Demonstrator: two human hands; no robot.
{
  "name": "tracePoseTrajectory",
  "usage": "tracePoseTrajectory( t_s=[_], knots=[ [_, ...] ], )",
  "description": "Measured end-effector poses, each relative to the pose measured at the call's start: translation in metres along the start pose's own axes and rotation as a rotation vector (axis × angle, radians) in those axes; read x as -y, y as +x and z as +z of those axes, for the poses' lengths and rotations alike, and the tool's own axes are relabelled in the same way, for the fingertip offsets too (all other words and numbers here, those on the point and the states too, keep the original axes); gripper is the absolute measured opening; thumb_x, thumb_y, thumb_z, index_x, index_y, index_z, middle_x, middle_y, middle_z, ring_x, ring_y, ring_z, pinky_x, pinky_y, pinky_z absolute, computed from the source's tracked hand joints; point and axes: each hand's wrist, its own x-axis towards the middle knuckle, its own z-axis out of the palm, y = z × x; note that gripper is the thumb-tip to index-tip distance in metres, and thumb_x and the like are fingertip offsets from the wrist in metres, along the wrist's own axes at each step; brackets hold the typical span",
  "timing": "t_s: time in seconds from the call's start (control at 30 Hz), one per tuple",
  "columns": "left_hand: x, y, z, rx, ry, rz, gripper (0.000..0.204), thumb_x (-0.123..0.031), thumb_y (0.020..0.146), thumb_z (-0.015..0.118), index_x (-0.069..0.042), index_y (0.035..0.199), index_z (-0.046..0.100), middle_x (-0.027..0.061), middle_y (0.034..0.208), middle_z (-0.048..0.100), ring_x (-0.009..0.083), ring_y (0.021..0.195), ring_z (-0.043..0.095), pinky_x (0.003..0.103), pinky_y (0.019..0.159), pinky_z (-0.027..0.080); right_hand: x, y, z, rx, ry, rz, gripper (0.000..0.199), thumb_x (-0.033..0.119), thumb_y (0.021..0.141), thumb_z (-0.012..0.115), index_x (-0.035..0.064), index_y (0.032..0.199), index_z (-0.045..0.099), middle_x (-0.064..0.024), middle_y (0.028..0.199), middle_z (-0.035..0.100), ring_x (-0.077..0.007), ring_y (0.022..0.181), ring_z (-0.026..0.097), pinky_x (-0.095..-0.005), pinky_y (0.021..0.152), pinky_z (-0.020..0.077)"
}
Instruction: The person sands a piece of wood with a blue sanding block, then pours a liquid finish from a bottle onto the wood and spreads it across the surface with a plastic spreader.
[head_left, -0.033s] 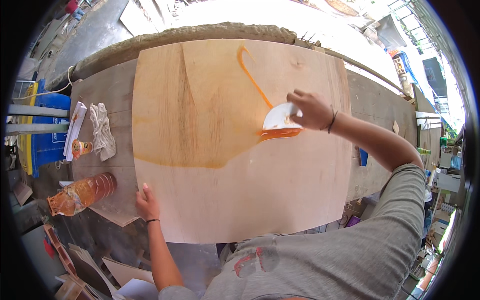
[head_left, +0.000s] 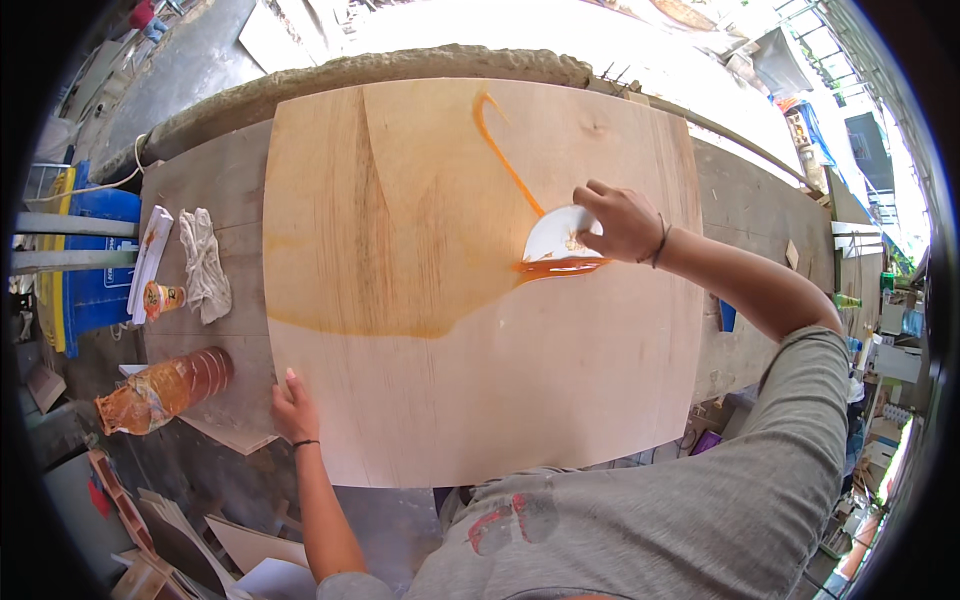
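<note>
Across a weathered grey bench [head_left: 225, 165], a broad plywood panel [head_left: 560, 400], laid flat. Over its far left part, an amber coat [head_left: 380, 250], bordered by bare pale wood toward the near edge and to the right. Off the panel's left side, well apart from the work, a bottle of orange-brown liquid [head_left: 168, 390]. At the left edge, close to the near corner, the left hand [head_left: 295, 410], touching the panel with the thumb showing; cannot tell about any curl of the fingers beneath. Right of the panel's middle, much nearer to the wet work, the right hand [head_left: 625, 225], clamped on the right side of a white half-round spreader [head_left: 550, 235]. Key relation, by judgement: from that grip, extends leftward, with the long axis along the straight edge, roughly left to right and a touch higher at the right end; turns the rounded back to the far side, the straight edge to the near side. Slanting down to the rounded back from near the far edge, a thin orange trail [head_left: 510, 165]. Along the straight edge, a glossy bead of orange liquid [head_left: 560, 268]; meets amber at the left, faces bare wood on the near side.
</note>
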Motion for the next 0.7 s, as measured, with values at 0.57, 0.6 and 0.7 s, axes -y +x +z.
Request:
tracePoseTrajectory(
  t_s=[0.57,0.6,0.7],
  knots=[
    [0.007,0.004,0.008,-0.022,-0.027,0.023,0.055,-0.051,0.086,0.044,0.002,0.074,0.053,0.0246,0.066,0.057,0.0433,0.067,0.056,0.051,0.057,0.04,-0.1,0.185,-0.098,-0.611,0.028,0.324,0.061,0.038,0.067,0.069,0.0044,0.113,0.049,-0.0167,0.1,0.061,-0.0301,0.094,0.059,-0.0394,0.081,0.047],
    [0.006,0.005,0.01,-0.02,-0.039,0.03,0.055,-0.051,0.086,0.044,0.002,0.075,0.054,0.0247,0.067,0.057,0.0433,0.067,0.056,0.051,0.058,0.04,-0.09,0.156,-0.102,-0.518,0.162,0.33,0.055,0.036,0.068,0.07,0.0037,0.108,0.051,-0.0137,0.099,0.062,-0.0274,0.093,0.059,-0.0381,0.079,0.0473],
    [0.009,0.001,0.003,0.002,-0.034,0.014,0.055,-0.051,0.087,0.043,0.002,0.078,0.056,0.0248,0.07,0.059,0.0434,0.07,0.056,0.051,0.059,0.041,-0.067,0.085,-0.068,-0.197,0.244,0.238,0.064,0.033,0.061,0.077,0.002,0.111,0.053,-0.0145,0.103,0.061,-0.0268,0.096,0.058,-0.0357,0.083,0.0453]
  ],
)
